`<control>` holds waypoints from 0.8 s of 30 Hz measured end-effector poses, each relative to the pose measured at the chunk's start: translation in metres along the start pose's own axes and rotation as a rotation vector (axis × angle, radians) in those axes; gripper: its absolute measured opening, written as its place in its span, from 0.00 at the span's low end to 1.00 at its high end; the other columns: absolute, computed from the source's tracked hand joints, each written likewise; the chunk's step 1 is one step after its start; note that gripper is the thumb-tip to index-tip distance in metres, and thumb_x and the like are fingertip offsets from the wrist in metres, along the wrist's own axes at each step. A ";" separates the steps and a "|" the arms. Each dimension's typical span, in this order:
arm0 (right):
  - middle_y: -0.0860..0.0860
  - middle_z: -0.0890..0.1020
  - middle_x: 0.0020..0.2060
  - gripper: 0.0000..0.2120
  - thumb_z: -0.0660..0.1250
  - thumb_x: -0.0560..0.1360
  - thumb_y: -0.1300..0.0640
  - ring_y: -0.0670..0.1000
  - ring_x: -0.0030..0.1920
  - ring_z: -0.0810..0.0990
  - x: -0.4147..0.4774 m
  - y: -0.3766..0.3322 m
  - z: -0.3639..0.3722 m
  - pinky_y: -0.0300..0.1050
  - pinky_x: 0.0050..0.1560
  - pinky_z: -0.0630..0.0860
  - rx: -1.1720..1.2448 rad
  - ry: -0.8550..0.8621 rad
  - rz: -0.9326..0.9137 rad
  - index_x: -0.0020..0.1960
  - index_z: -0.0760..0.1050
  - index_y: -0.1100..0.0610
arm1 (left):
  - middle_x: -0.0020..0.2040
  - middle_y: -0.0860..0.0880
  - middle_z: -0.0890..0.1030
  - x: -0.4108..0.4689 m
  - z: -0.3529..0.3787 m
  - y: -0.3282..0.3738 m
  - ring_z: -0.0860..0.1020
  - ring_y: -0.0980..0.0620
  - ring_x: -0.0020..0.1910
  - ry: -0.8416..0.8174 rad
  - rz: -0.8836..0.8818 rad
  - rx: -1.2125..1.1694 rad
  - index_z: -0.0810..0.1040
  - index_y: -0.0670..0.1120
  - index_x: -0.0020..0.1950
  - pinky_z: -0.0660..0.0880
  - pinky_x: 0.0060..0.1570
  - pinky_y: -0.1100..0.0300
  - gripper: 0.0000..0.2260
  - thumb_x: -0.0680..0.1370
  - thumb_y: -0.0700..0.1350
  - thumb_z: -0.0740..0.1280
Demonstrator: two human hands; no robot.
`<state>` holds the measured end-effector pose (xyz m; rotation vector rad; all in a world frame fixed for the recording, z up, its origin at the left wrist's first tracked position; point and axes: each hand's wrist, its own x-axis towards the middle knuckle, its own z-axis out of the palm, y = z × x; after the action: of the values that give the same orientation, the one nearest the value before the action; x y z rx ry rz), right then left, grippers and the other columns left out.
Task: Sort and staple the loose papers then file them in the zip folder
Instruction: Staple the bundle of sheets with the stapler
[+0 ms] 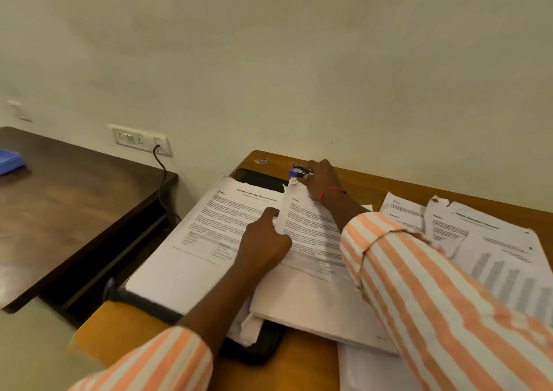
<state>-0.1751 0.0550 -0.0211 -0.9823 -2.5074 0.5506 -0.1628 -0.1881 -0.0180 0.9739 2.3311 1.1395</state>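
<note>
Head: stapler (298,173) half under right hand (321,181), papers (215,235) in left hand (263,241)

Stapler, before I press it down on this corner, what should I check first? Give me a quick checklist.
1. Grip on the stapler: ok, the right hand holds it.
2. Position on the papers: ok, the blue nose meets their raised top corner.
3. Corner fully inside the stapler's mouth: cannot tell, too small to see.
4. Sheets steadied: ok, the left hand holds a raised page edge.
5. Sheets squared: not ok, the near ends stick out unevenly.
6. Is the zip folder ready for filing: cannot tell, the papers cover most of it.
</note>
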 end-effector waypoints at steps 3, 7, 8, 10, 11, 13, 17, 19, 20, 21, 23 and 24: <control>0.61 0.74 0.60 0.14 0.66 0.80 0.59 0.63 0.58 0.77 0.024 -0.005 0.021 0.49 0.58 0.73 -0.072 -0.035 -0.017 0.64 0.77 0.58 | 0.54 0.52 0.81 0.003 0.000 -0.006 0.78 0.57 0.45 0.006 0.021 -0.037 0.67 0.54 0.73 0.74 0.41 0.65 0.24 0.79 0.45 0.69; 0.62 0.70 0.64 0.17 0.64 0.79 0.63 0.63 0.61 0.75 0.053 -0.011 0.040 0.50 0.62 0.72 -0.141 -0.080 -0.058 0.68 0.72 0.61 | 0.47 0.60 0.77 0.005 0.002 -0.015 0.79 0.58 0.46 0.009 0.020 -0.069 0.66 0.58 0.73 0.74 0.40 0.66 0.26 0.78 0.44 0.69; 0.62 0.70 0.65 0.17 0.64 0.79 0.63 0.63 0.62 0.75 0.060 -0.012 0.042 0.51 0.63 0.72 -0.140 -0.080 -0.062 0.68 0.71 0.61 | 0.46 0.60 0.78 0.005 0.003 -0.017 0.80 0.59 0.45 0.008 0.015 -0.080 0.66 0.59 0.73 0.74 0.40 0.66 0.26 0.78 0.44 0.69; 0.62 0.71 0.64 0.17 0.64 0.79 0.64 0.62 0.62 0.75 0.073 -0.013 0.046 0.51 0.63 0.73 -0.127 -0.083 -0.060 0.67 0.72 0.61 | 0.46 0.60 0.79 0.008 0.003 -0.020 0.80 0.59 0.45 -0.001 -0.005 -0.096 0.66 0.61 0.73 0.74 0.41 0.66 0.27 0.78 0.45 0.70; 0.62 0.72 0.63 0.17 0.65 0.79 0.64 0.62 0.63 0.75 0.076 -0.014 0.047 0.51 0.63 0.73 -0.123 -0.082 -0.054 0.67 0.72 0.61 | 0.47 0.59 0.79 0.008 0.002 -0.020 0.80 0.58 0.46 -0.007 -0.016 -0.103 0.66 0.61 0.73 0.74 0.41 0.66 0.27 0.78 0.45 0.70; 0.61 0.75 0.63 0.17 0.66 0.78 0.64 0.61 0.63 0.75 0.084 -0.014 0.052 0.51 0.64 0.74 -0.115 -0.082 -0.050 0.67 0.74 0.60 | 0.50 0.59 0.79 0.010 0.003 -0.023 0.81 0.57 0.47 -0.014 -0.015 -0.109 0.65 0.62 0.73 0.76 0.45 0.65 0.27 0.78 0.45 0.70; 0.61 0.77 0.63 0.18 0.68 0.78 0.63 0.61 0.63 0.76 0.088 -0.018 0.053 0.50 0.65 0.73 -0.103 -0.126 -0.053 0.67 0.74 0.61 | 0.50 0.61 0.79 0.010 0.003 -0.022 0.81 0.57 0.48 -0.006 -0.007 -0.096 0.65 0.61 0.74 0.78 0.48 0.64 0.27 0.78 0.46 0.70; 0.61 0.77 0.63 0.18 0.67 0.79 0.61 0.61 0.63 0.75 0.085 -0.020 0.046 0.51 0.65 0.73 -0.064 -0.147 -0.051 0.68 0.73 0.61 | 0.50 0.60 0.79 0.010 0.001 -0.020 0.81 0.57 0.48 -0.007 -0.018 -0.093 0.66 0.61 0.74 0.77 0.46 0.65 0.28 0.78 0.46 0.70; 0.61 0.76 0.64 0.18 0.66 0.79 0.60 0.61 0.64 0.75 0.082 -0.019 0.042 0.51 0.65 0.72 -0.042 -0.140 -0.044 0.68 0.72 0.61 | 0.50 0.59 0.79 0.011 0.000 -0.020 0.81 0.57 0.47 -0.007 -0.018 -0.097 0.66 0.60 0.74 0.76 0.43 0.66 0.27 0.78 0.45 0.71; 0.61 0.74 0.65 0.19 0.65 0.80 0.60 0.61 0.65 0.74 0.077 -0.017 0.035 0.51 0.66 0.72 -0.032 -0.126 -0.037 0.69 0.71 0.60 | 0.50 0.59 0.79 0.012 0.000 -0.021 0.80 0.58 0.47 -0.007 -0.021 -0.096 0.67 0.58 0.74 0.74 0.41 0.67 0.27 0.78 0.45 0.71; 0.60 0.74 0.67 0.19 0.65 0.80 0.59 0.60 0.67 0.73 0.059 -0.003 0.017 0.51 0.67 0.70 -0.028 -0.094 -0.018 0.70 0.70 0.60 | 0.50 0.57 0.79 0.010 0.002 -0.017 0.79 0.58 0.47 -0.020 -0.026 -0.109 0.70 0.54 0.72 0.72 0.40 0.67 0.24 0.78 0.44 0.71; 0.60 0.74 0.67 0.19 0.64 0.80 0.59 0.60 0.67 0.73 0.050 0.004 0.007 0.50 0.67 0.69 -0.012 -0.076 -0.013 0.70 0.70 0.60 | 0.52 0.55 0.80 0.009 0.001 -0.017 0.79 0.58 0.47 -0.033 -0.028 -0.115 0.72 0.52 0.70 0.73 0.42 0.66 0.22 0.77 0.44 0.72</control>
<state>-0.2108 0.0915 -0.0187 -0.9664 -2.5852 0.5802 -0.1757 -0.1884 -0.0317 0.9088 2.2200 1.2225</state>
